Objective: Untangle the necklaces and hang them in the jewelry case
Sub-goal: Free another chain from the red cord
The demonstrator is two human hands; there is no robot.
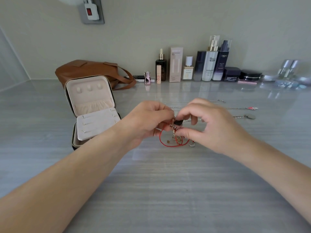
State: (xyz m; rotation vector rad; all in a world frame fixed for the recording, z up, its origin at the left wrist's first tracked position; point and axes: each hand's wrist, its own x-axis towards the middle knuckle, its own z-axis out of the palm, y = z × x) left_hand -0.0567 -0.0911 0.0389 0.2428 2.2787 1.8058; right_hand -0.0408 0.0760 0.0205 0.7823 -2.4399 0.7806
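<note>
A person's left hand (148, 121) and right hand (213, 126) meet over a grey desk (168, 190), both gripping a tangle of necklaces (175, 134) at the centre of the scene; the left fingers (165, 127) curl round a gold chain (173, 132) and a red cord (168, 145), whose loop hangs below the hands; the right thumb and forefinger pinch the knot from the other side, beside a black pendant (178, 122). The jewelry case (90, 98) stands open just left of the left wrist; its cream lid is upright, with three hooks near the top and a gathered pocket beneath. Two more necklaces lie stretched out on the desk beyond the right hand; one ends in a red charm (252, 108), the other in a silver oval tag (250, 116). A brown leather bag (87, 69) sits behind the case; a row of cosmetic bottles (210, 64) and jars lines the wall.
</note>
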